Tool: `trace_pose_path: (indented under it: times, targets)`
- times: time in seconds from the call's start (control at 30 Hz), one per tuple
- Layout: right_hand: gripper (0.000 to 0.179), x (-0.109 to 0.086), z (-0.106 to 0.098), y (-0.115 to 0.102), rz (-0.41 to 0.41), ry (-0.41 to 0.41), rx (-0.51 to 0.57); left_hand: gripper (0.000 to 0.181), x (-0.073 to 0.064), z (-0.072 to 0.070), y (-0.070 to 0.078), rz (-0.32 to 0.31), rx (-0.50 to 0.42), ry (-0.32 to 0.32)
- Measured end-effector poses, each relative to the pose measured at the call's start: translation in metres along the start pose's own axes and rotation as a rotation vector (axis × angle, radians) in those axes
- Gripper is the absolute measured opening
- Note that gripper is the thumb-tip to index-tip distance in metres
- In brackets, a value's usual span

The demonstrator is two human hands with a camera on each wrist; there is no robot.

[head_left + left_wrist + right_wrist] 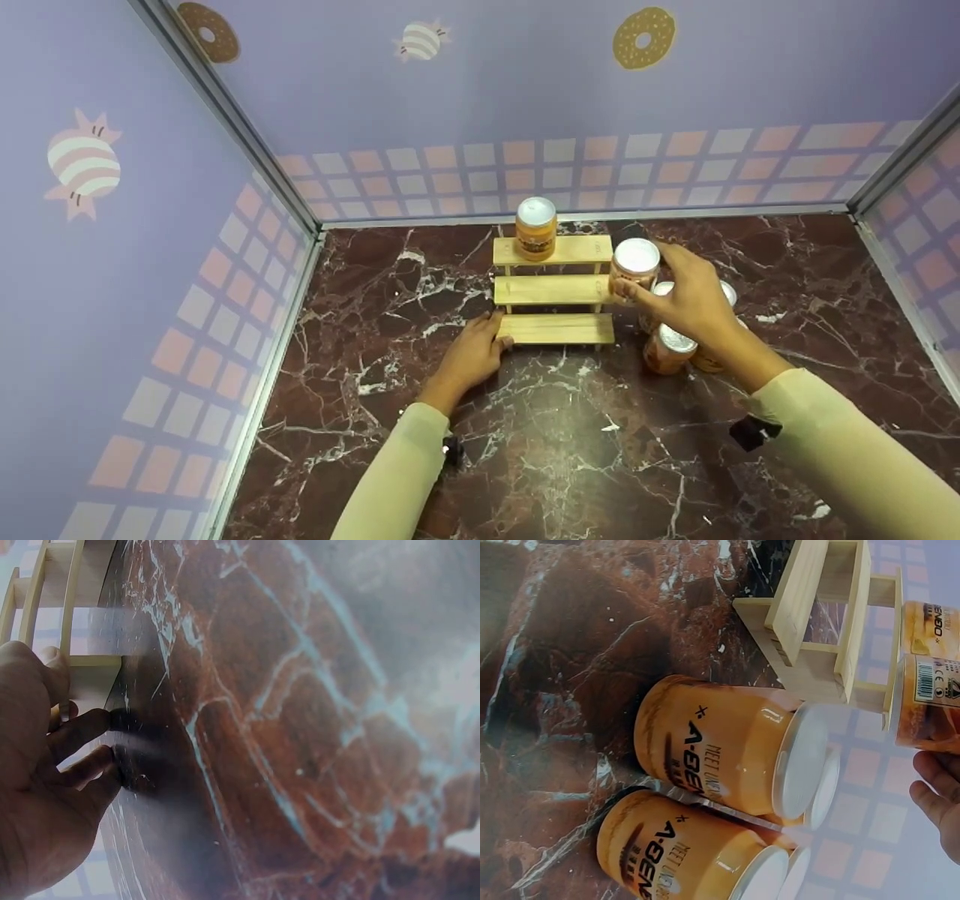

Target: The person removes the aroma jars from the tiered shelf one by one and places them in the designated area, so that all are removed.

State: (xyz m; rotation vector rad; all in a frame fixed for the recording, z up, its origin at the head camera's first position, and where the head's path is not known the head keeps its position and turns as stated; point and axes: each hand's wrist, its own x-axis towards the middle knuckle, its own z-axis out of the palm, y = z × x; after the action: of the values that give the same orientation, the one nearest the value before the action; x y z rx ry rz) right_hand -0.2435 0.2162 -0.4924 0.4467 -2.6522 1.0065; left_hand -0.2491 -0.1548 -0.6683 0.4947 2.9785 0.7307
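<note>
A three-step wooden rack (553, 290) stands on the marble-patterned table. My left hand (471, 351) holds the left end of its lowest step, and the left wrist view shows thumb and fingers at the slat's end. With my right hand (699, 296) I grip an orange jar with a white lid (636, 259), raised beside the right end of the upper steps. A similar orange jar (536, 234) stands upright on the top step, towards its left. Below my right hand, several more orange jars (716, 750) stand close together on the table, partly hidden by the hand in the head view.
Purple panels with pastel squares (559, 176) enclose the table (525, 450) at the back and on both sides. A metal strip (420, 223) runs along the foot of the back panel, close behind the rack.
</note>
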Motion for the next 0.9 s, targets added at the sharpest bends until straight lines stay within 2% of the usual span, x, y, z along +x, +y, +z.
trace_pose_path:
  times: [0.23,0.53,0.73,0.9]
  targets:
    - [0.071,-0.009,-0.004,0.002,-0.02,0.014,-0.021,0.07,0.001,0.002,-0.002,0.002,0.014,0.009]
    - [0.072,-0.02,-0.012,0.001,-0.003,0.008,-0.058,0.071,0.001,0.003,-0.003,-0.005,0.057,-0.004]
    - [0.073,-0.027,-0.017,0.001,0.012,-0.01,-0.06,0.071,0.001,0.002,-0.002,-0.008,0.045,-0.01]
    - [0.074,-0.035,-0.02,0.003,0.016,0.006,-0.053,0.071,0.001,0.002,-0.002,-0.009,0.039,-0.013]
